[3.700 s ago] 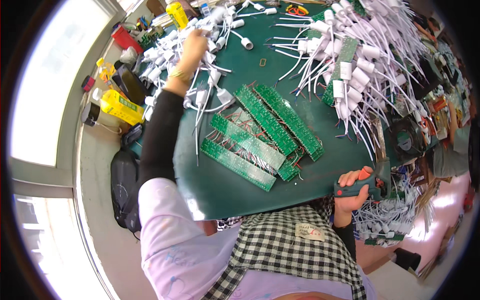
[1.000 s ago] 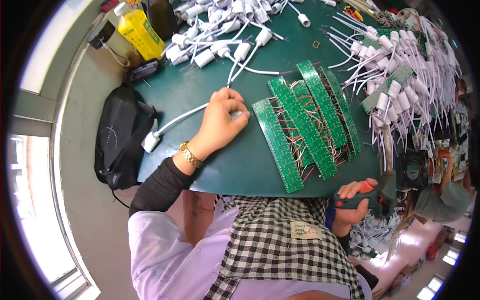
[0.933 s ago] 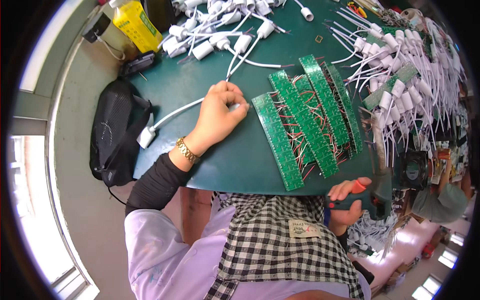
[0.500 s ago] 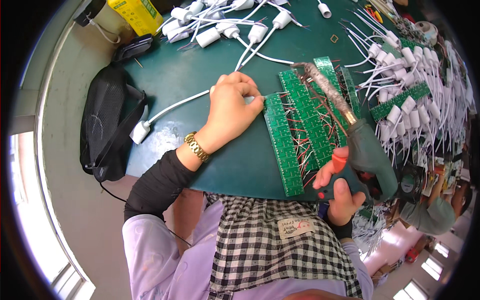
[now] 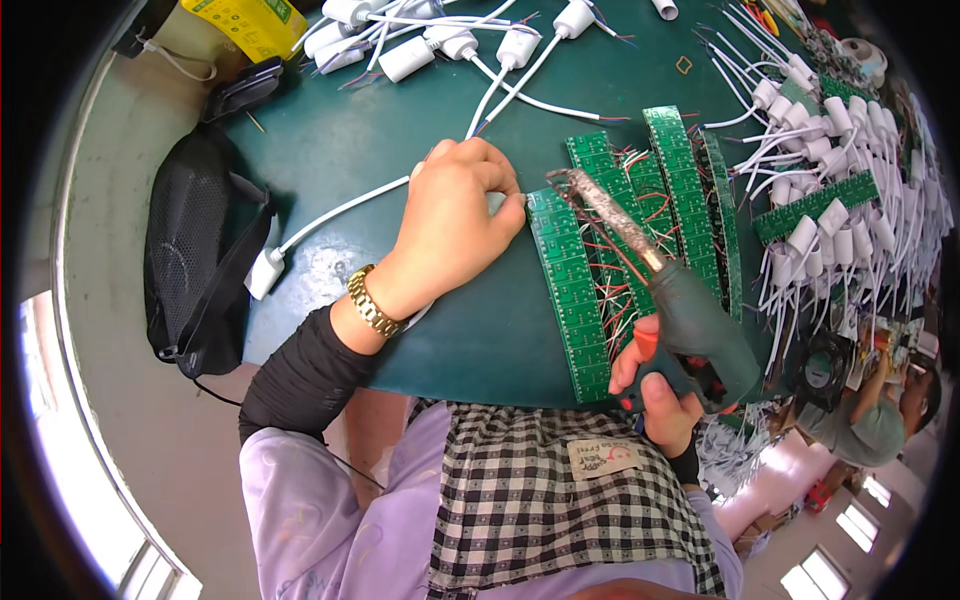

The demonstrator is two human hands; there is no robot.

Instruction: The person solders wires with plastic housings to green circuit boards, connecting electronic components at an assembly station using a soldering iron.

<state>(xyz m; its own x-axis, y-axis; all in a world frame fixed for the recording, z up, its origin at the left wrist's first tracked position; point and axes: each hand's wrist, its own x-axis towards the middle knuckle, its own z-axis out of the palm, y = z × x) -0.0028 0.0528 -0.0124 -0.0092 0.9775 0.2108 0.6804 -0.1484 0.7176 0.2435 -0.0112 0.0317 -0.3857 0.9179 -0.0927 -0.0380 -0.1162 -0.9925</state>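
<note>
My left hand point(image 5: 455, 205) is closed in a pinch at the top corner of the nearest green circuit board strip point(image 5: 568, 300). A white cable point(image 5: 340, 210) runs under its fingers from a white lamp socket point(image 5: 264, 272) lying to the left; the cable's end is hidden by the hand. In my right hand point(image 5: 660, 395) is a dark green soldering gun point(image 5: 705, 335) with a red trigger. Its bent tip hangs over the strip's upper end, just right of my left fingertips; contact cannot be made out. More board strips point(image 5: 680, 190) joined by red and white wires lie beside it.
White lamp sockets with cables point(image 5: 455, 42) lie at the back of the green table point(image 5: 460, 350). A large heap of sockets and boards point(image 5: 825, 215) fills the right side. A black mesh bag point(image 5: 195, 250) and a yellow container point(image 5: 250, 25) stand left. Another person point(image 5: 850, 430) sits far right.
The soldering gun has swung left, bringing its tip from above the middle strips to near my left fingertips. My left hand keeps its pinch at the strip's corner. The view has shifted slightly.
</note>
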